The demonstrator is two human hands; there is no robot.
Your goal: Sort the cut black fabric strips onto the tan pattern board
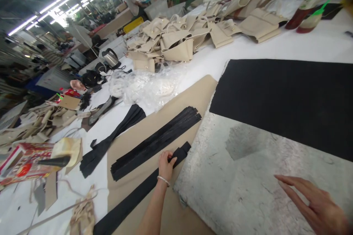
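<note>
Your left hand (166,165) pinches black strips (132,199) under it, near their end; right hand (317,202) parted, over grey slab (248,180).

Gray slab (215,176): lower right, its bare top gives open passage between the left hand (166,163) and the right hand (317,200)
Black sheet (286,99): right side, flat on the slab, low enough to pass over
Strip stack (157,143): center, a low ridge just beyond the left hand, with a narrow lane of tan board (198,91) before the black strip (132,198) that hand pinches
Clear plastic (146,86): upper left of center, crumpled in the way
Tan pieces (179,53): heaped across the top center, a barrier
Bottles (307,24): upper right, tall obstacles
</note>
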